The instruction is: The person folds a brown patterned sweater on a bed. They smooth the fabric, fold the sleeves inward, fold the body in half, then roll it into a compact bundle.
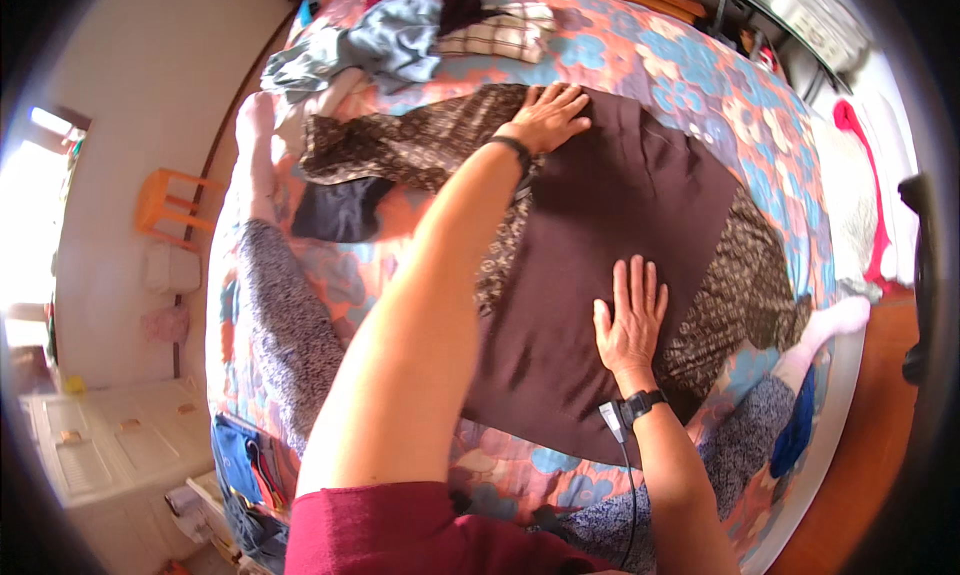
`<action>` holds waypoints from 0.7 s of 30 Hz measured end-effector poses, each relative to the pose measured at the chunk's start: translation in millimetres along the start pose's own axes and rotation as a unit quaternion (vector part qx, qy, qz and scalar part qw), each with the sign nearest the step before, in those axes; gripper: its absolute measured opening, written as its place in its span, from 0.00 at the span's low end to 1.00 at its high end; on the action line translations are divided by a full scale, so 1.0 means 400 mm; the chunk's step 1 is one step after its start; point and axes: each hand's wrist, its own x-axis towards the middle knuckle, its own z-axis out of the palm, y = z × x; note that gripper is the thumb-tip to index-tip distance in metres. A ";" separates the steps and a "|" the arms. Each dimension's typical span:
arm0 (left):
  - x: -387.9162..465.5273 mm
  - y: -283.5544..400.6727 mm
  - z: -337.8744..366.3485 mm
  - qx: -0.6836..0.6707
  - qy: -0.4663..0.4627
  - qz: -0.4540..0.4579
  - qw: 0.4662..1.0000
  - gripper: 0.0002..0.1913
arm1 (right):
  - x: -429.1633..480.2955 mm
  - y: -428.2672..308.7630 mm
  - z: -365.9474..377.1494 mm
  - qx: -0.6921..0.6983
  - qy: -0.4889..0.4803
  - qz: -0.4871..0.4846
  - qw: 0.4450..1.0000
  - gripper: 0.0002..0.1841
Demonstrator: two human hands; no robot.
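A garment with a plain dark brown body [592, 275] and brown patterned sleeves lies spread over the floral bed cover [585, 54]. One patterned sleeve [405, 144] stretches out to the left; the other patterned sleeve [731, 275] angles down on the right. My left hand [547, 117] rests palm down at the garment's top edge, near where the left sleeve meets the body. Lower on the body, my right hand [634, 324] lies flat with its fingers spread. Neither hand grips anything. A black band with a cabled connector [615, 421] sits at my right wrist.
My legs [289, 320] extend on both sides of the garment. A folded dark cloth [341, 209] lies under the left sleeve. Beyond are a light blue garment [397, 39] and a folded checked cloth [499, 35]. Blue folded clothes [244, 455] lie at lower left, an orange stool [169, 204] beyond the bed.
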 end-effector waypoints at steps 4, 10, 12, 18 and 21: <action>0.049 -0.032 -0.088 -0.116 0.056 -0.065 0.989 0.28 | -0.001 -0.005 -0.002 -0.021 0.004 -0.002 1.000 0.36; -0.320 -0.264 -0.316 0.000 0.301 -0.266 0.916 0.10 | -0.007 -0.004 0.004 -0.049 0.008 -0.006 0.999 0.33; -0.516 -0.378 -0.352 0.067 0.310 -0.378 0.870 0.10 | -0.009 -0.003 0.006 -0.034 0.026 -0.009 0.999 0.33; -0.822 -0.530 -0.266 -0.126 0.326 -0.303 0.887 0.17 | -0.007 -0.016 -0.001 -0.058 0.013 -0.007 0.998 0.35; -0.817 -0.499 -0.211 -0.172 0.307 -0.294 0.889 0.15 | -0.002 -0.022 0.000 -0.075 -0.006 -0.006 0.997 0.36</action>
